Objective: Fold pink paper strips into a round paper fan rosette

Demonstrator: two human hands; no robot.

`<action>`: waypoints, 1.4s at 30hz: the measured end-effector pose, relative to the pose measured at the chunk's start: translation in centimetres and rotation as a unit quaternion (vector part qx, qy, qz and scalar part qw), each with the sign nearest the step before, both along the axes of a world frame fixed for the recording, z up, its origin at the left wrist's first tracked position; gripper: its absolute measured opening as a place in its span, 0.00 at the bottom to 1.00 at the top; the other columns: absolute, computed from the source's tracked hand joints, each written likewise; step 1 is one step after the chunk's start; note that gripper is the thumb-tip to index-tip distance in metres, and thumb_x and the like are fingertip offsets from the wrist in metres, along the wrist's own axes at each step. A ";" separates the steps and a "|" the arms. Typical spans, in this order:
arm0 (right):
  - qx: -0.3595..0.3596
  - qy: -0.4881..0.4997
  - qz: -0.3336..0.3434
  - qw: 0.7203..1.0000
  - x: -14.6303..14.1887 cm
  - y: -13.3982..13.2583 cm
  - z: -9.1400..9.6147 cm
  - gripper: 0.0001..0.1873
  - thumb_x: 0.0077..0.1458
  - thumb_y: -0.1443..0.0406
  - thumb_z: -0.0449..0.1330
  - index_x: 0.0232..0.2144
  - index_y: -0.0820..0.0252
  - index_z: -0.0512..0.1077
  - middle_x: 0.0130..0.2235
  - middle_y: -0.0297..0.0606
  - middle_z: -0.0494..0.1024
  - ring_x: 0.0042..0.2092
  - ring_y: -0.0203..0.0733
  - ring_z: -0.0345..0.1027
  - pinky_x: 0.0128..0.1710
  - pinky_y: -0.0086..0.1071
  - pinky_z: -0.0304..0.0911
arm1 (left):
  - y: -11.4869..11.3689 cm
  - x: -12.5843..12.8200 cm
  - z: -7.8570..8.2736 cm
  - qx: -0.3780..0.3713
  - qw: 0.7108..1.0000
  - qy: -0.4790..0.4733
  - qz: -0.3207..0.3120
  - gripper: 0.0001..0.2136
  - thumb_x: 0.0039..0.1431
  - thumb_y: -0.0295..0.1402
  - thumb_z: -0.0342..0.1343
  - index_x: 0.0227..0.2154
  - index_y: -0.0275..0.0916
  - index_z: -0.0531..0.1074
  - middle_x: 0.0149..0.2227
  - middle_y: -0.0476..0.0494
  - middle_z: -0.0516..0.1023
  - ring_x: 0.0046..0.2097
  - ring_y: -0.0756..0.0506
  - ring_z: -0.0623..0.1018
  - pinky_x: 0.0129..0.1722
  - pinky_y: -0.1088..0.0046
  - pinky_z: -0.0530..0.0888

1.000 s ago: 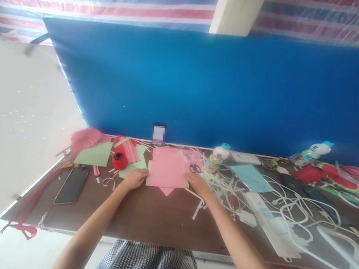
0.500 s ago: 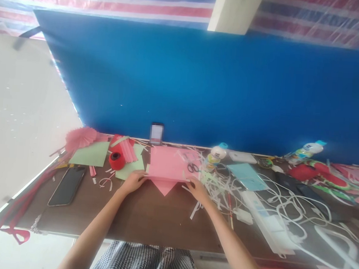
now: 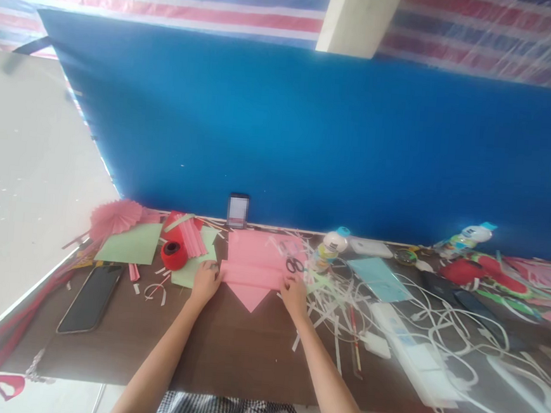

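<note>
A pink sheet of paper lies in front of me with a folded band across it, and a pointed pink corner sticks out below the band toward me. At the band's left end, my left hand has its fingers closed on the paper's edge. My right hand pinches the right end, fingertips bent over the fold. Just beyond my right hand are scissors with black handles, lying on pink paper; their blades are hard to make out.
Left are a red tape roll, green paper, a pink paper fan and a phone. Right are white paper strips, a bottle, blue paper and a power strip with tangled cables. A blue panel stands behind.
The folded band now shows as a wider flap across the pink sheet. My right hand has come slightly inward, and its fingers are more curled. The whole view has shifted a little.
</note>
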State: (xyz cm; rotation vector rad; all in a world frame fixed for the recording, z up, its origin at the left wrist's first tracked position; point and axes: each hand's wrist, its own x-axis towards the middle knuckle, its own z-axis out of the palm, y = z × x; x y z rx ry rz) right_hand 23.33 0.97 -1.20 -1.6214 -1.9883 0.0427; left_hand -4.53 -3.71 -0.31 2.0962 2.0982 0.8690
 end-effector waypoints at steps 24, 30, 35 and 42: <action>0.002 -0.175 0.116 0.978 -1.4 1.1 0.0 0.20 0.49 0.78 0.47 0.43 0.65 0.67 0.44 0.44 0.71 0.46 0.44 0.61 0.48 0.34 0.53 | 0.2 0.9 0.7 -0.055 0.993 -0.002 0.106 0.16 0.55 0.42 0.47 0.20 0.37 0.70 0.40 0.39 0.70 0.44 0.40 0.67 0.40 0.62 0.65; -0.025 -0.189 0.111 0.975 -1.8 0.8 0.4 0.22 0.48 0.79 0.46 0.44 0.65 0.66 0.45 0.46 0.70 0.46 0.45 0.62 0.47 0.36 0.55 | 0.2 1.0 -0.1 0.065 0.996 -0.003 -0.067 0.11 0.57 0.27 0.42 0.36 0.38 0.69 0.45 0.39 0.70 0.54 0.42 0.64 0.50 0.60 0.63; -0.042 -0.187 0.104 0.976 -1.9 0.7 0.6 0.22 0.48 0.79 0.45 0.46 0.65 0.65 0.47 0.47 0.69 0.48 0.45 0.61 0.48 0.35 0.53 | 0.3 1.9 0.0 -0.010 0.990 0.053 -0.128 0.20 0.53 0.19 0.40 0.48 0.37 0.63 0.53 0.40 0.65 0.57 0.43 0.61 0.55 0.60 0.59; -0.084 -0.196 0.065 0.975 -2.5 0.6 1.1 0.27 0.46 0.80 0.45 0.49 0.65 0.63 0.51 0.48 0.67 0.51 0.49 0.59 0.49 0.41 0.53 | -0.3 2.3 0.2 -0.044 0.993 0.070 -0.079 0.21 0.56 0.23 0.39 0.53 0.40 0.57 0.56 0.40 0.62 0.58 0.44 0.60 0.56 0.57 0.55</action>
